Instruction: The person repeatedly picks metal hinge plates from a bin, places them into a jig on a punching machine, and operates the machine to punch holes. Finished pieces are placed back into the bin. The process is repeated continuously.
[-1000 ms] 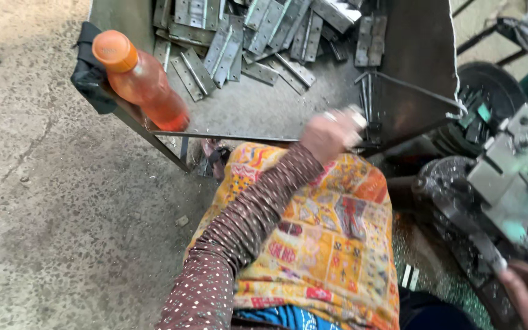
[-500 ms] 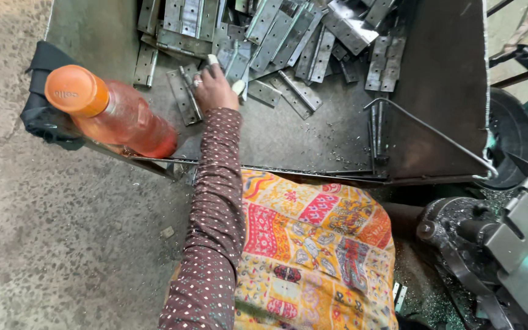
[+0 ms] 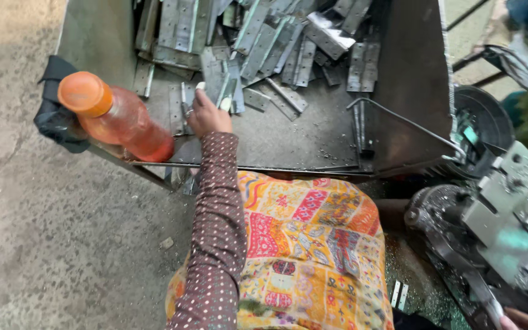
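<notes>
The right hand (image 3: 520, 320) is cut off at the lower right corner, only a sliver showing. The left hand (image 3: 206, 113) hides its fingertips among the metal strips (image 3: 276, 43), so its hold cannot be told. The strips run off the top edge. The machine (image 3: 496, 226) at right is blurred.

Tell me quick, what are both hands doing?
Left hand: closed on grey metal plates in the tray.
Right hand: only an edge shows, cannot tell.
</notes>
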